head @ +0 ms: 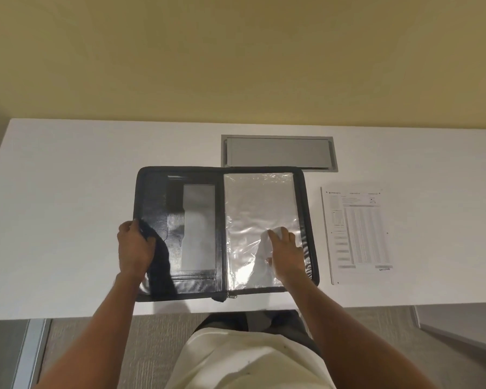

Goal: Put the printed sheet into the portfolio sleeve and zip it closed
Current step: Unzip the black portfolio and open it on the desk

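Shirt: a pale shirt (250, 360) is seen at the bottom centre of the frame, with two bare forearms reaching up from either side of it.
Left hand: the left hand (134, 245) is placed at the lower left edge of the portfolio (155, 197); its fingers are curled round that edge and a dark flap is gripped there.
Right hand: the right hand (285, 252) is laid on the lower part of the clear sleeve (260, 203), fingers stretched forward and relaxed; the fingertips are whitened by glare, so whether they are under the film cannot be told.
Portfolio: it is spread open flat at the centre of the frame, black pockets on its left half, the crinkled sleeve filling its right half.
Zip: the zip pull (232, 296) is seen at the bottom edge, below the spine.
Printed sheet: the printed sheet (358, 231) is lying flat on the table, just beside the portfolio's right edge, apart from both hands.
Table: the white table (68, 192) is crossed by the middle of the frame.
Hatch: a grey cable hatch (278, 153) is set into the table just above the portfolio's right half.
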A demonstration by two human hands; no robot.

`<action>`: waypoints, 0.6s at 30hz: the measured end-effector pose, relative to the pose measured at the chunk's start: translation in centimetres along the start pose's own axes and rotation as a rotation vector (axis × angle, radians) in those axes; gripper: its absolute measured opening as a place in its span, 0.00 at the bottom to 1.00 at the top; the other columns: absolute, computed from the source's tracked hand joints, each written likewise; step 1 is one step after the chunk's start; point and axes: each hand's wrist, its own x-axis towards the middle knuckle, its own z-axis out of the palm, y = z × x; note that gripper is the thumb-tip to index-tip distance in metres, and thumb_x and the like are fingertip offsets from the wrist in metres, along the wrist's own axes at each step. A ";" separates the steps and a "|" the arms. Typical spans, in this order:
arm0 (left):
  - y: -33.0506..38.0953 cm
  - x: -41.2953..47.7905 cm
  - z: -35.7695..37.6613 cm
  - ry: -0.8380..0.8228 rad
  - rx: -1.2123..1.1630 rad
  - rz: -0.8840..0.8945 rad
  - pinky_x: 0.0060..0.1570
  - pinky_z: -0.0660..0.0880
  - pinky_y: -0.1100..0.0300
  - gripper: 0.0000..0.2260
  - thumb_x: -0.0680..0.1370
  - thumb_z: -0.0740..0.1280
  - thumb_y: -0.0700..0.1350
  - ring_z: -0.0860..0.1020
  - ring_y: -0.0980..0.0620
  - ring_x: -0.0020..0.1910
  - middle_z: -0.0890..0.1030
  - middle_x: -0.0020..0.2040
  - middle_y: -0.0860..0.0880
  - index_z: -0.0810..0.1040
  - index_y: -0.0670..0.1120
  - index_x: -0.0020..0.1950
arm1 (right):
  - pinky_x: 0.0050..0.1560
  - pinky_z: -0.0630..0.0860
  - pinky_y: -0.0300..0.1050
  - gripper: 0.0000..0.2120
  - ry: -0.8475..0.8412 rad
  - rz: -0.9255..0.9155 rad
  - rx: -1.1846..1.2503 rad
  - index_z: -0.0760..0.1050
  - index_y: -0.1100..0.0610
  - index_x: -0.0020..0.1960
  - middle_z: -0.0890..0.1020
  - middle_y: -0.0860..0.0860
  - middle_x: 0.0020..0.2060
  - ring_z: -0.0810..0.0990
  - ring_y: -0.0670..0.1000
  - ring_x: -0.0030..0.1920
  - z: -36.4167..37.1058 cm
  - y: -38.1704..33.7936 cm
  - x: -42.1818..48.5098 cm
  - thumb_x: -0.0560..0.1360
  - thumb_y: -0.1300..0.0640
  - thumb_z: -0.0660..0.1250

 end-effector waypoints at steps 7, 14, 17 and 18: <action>-0.7 -0.2 1.3 -0.049 0.058 -0.020 0.67 0.74 0.37 0.21 0.76 0.70 0.33 0.72 0.32 0.69 0.75 0.71 0.35 0.73 0.32 0.69 | 0.65 0.77 0.54 0.37 0.027 -0.004 0.018 0.59 0.47 0.79 0.62 0.52 0.77 0.66 0.55 0.75 0.4 0.2 -0.6 0.76 0.51 0.75; -1.3 -0.5 2.0 -0.059 0.023 -0.040 0.66 0.74 0.35 0.20 0.75 0.66 0.32 0.72 0.32 0.68 0.73 0.69 0.36 0.72 0.33 0.67 | 0.73 0.71 0.53 0.36 0.010 -0.025 0.049 0.57 0.50 0.80 0.59 0.53 0.80 0.62 0.55 0.79 0.7 0.9 -1.2 0.79 0.50 0.72; -1.3 -0.6 2.1 -0.052 0.029 -0.046 0.67 0.73 0.34 0.22 0.76 0.64 0.33 0.70 0.33 0.70 0.72 0.72 0.37 0.71 0.34 0.70 | 0.79 0.64 0.52 0.35 0.009 -0.032 0.069 0.55 0.51 0.81 0.58 0.53 0.82 0.59 0.55 0.81 0.7 1.7 -1.6 0.80 0.49 0.70; -1.3 -0.7 2.0 -0.050 0.038 -0.047 0.67 0.73 0.35 0.24 0.77 0.64 0.34 0.69 0.34 0.72 0.71 0.74 0.38 0.69 0.36 0.73 | 0.80 0.61 0.52 0.35 0.014 -0.035 0.066 0.54 0.51 0.81 0.57 0.53 0.82 0.57 0.55 0.82 0.7 2.0 -1.7 0.81 0.49 0.69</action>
